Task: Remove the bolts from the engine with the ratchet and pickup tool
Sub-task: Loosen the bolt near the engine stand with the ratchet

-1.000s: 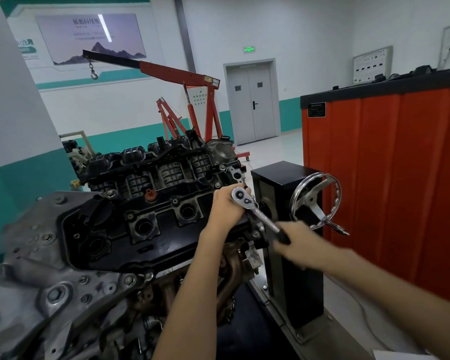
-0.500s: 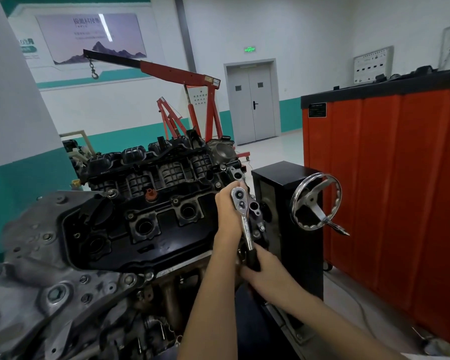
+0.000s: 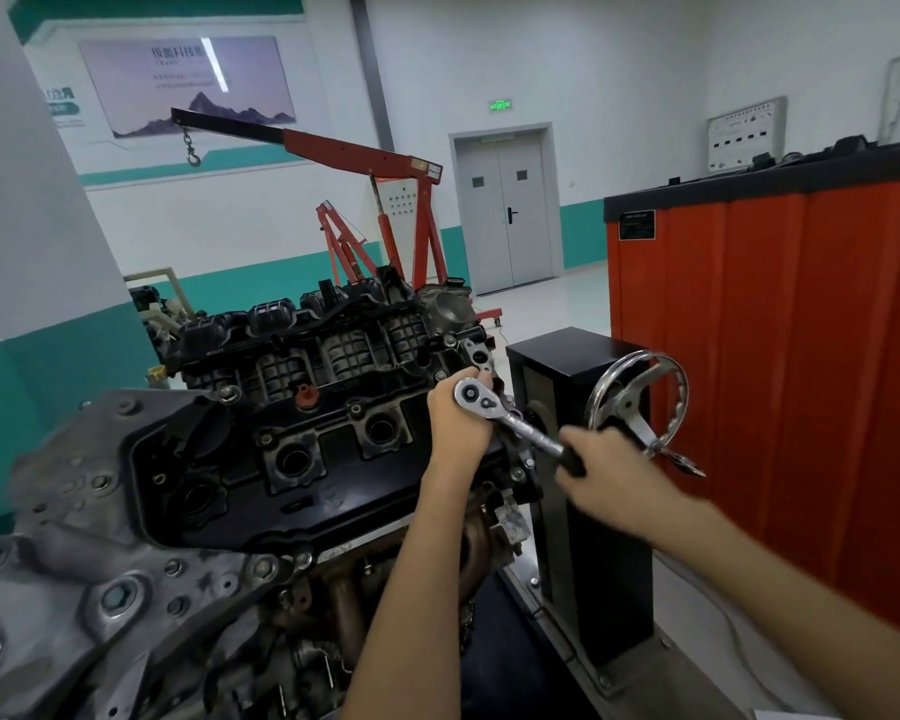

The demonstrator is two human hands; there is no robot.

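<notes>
The engine (image 3: 292, 459) sits on a stand, its black valve cover facing me. A chrome ratchet (image 3: 510, 418) has its round head set at the cover's right end, over a bolt that I cannot see. My left hand (image 3: 455, 420) curls around the ratchet head from the left and steadies it there. My right hand (image 3: 601, 472), blurred by motion, grips the black handle end of the ratchet, which points down and to the right. No pickup tool is in view.
A black stand column (image 3: 588, 491) with a chrome handwheel (image 3: 640, 402) stands just right of the ratchet. An orange cabinet (image 3: 780, 366) fills the right side. A red engine hoist (image 3: 385, 215) stands behind the engine, with grey double doors (image 3: 505, 210) beyond.
The ratchet handle has swung from pointing straight down back up to the right, my right hand going with it. My left hand has stayed on the ratchet head.
</notes>
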